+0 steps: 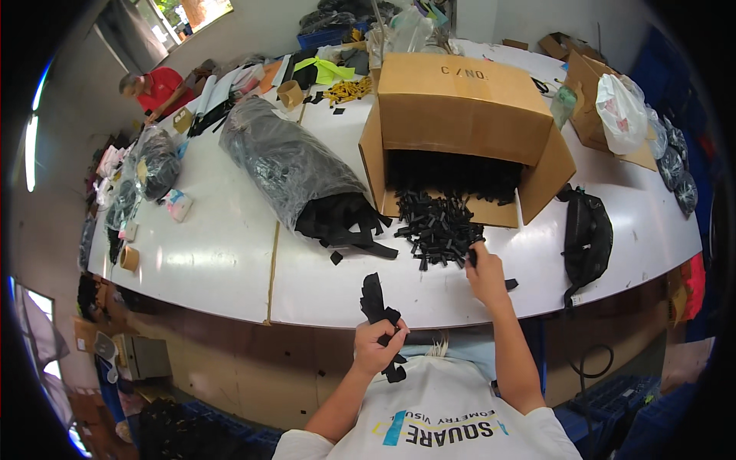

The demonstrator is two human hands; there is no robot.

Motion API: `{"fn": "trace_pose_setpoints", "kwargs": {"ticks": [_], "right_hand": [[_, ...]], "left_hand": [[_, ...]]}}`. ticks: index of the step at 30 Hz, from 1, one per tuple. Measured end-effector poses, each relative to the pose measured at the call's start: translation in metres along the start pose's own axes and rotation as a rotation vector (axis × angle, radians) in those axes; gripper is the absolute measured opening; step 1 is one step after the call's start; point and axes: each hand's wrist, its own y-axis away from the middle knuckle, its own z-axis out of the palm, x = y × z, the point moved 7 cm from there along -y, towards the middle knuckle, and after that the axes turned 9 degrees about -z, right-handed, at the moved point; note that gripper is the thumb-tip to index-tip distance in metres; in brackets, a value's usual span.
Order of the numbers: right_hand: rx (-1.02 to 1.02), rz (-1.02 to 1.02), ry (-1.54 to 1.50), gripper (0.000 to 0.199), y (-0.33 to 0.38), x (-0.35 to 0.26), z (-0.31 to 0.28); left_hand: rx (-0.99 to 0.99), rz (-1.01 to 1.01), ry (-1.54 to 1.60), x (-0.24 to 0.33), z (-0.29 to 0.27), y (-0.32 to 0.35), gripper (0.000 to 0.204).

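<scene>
My left hand (376,345) is closed around a bundle of black webbing strips (373,297), held above my lap in front of the table edge. The strips stick out above and below the fist. At the near right edge of a heap of small black plastic pieces (437,230), my right hand (484,274) pinches one small black piece, partly hidden by the fingers. The heap spills from an open cardboard box (468,80) lying on its side, with more black pieces inside. Left of it, a clear plastic bag (284,149) spills black strips (341,222) from its open mouth.
A black pouch (588,238) lies on the white table (207,264) to the right. One short black strip (511,284) is beside my right wrist. Yellow pieces (349,90) and fabrics lie at the back. Another person in red (165,88) works at the far left.
</scene>
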Motion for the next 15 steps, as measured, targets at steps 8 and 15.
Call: {"fn": "trace_pose_setpoints", "kwargs": {"ticks": [8,15], "right_hand": [[0.122,0.324,-1.341,0.012,0.042,-0.042,-0.052],[0.1,0.214,-1.614,0.017,0.057,-0.068,-0.061]], "left_hand": [[-0.073,0.063,-0.072,0.02,0.027,-0.02,0.023],[-0.161,0.021,-0.116,0.042,0.048,-0.025,0.007]]}}
